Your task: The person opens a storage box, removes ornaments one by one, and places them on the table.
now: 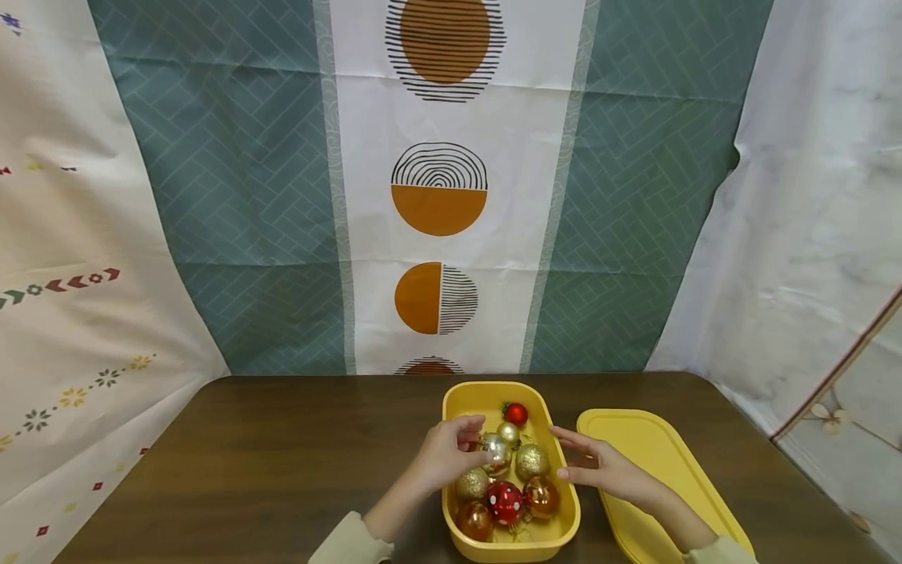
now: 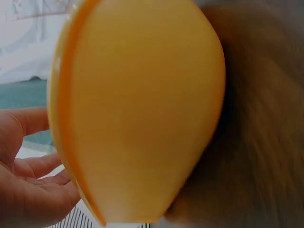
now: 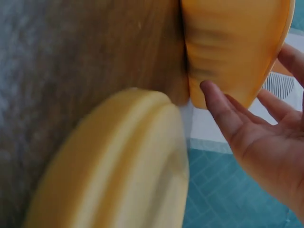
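Observation:
A yellow plastic box (image 1: 517, 551) holds several Christmas baubles. My left hand (image 1: 447, 453) reaches over the box's left rim with loosely bent fingers, close to a shiny gold bauble (image 1: 497, 455); whether it touches the bauble is unclear. In the left wrist view the box wall (image 2: 142, 109) hides part of that hand. At the right rim, my right hand (image 1: 599, 468) has its fingers spread near the box's outer side. Also inside are a small red bauble (image 1: 517, 413), a glittery gold bauble (image 1: 532, 461), a white-dotted red bauble (image 1: 505, 502) and a copper bauble (image 1: 541, 497).
To the right of the box lies a yellow lid (image 1: 662, 462), flat on the dark wooden table (image 1: 282, 462). A patterned green and white cloth (image 1: 254, 196) hangs behind the table, and pale cloths hang at both sides.

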Motion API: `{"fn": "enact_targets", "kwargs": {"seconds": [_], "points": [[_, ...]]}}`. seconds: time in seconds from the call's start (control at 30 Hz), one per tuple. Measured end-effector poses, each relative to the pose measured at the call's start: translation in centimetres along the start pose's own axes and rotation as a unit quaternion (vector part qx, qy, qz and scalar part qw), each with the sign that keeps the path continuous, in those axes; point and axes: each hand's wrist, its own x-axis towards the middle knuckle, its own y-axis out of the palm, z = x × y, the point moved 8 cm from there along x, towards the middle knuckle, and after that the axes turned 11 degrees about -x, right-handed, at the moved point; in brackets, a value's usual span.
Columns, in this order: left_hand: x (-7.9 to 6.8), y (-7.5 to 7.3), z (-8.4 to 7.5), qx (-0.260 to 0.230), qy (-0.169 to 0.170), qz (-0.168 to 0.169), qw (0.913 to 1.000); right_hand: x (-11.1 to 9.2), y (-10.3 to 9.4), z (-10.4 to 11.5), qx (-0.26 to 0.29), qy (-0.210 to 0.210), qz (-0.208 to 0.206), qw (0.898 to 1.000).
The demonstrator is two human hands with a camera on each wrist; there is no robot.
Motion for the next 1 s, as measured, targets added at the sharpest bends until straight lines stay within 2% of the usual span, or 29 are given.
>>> {"fn": "enact_targets", "kwargs": {"seconds": [0.2,0.37,0.5,0.63,0.83,1.0], "points": [[0.8,0.3,0.5,0.086,0.015,0.006,0.9962,0.2,0.3,-1.1,0.05,0.014,0.021,0.998],[1.6,0.9,0.4,0.173,0.022,0.023,0.9845,0.2,0.4,-1.1,0.067,0.014,0.033,0.997],[2.2,1.5,0.7,0.22,0.007,0.035,0.9748,0.2,0.5,-0.7,0.067,0.006,0.037,0.997],[2.8,1.9,0.9,0.251,-0.004,0.039,0.9672,0.2,0.4,-0.4,0.067,-0.005,0.037,0.997],[3.3,2.7,1.2,0.288,0.011,0.054,0.9562,0.3,0.5,-0.3,0.091,-0.006,0.049,0.995],[3.2,3.3,1.1,0.302,0.017,0.062,0.9512,0.3,0.5,-0.4,0.093,-0.006,0.053,0.994]]}}
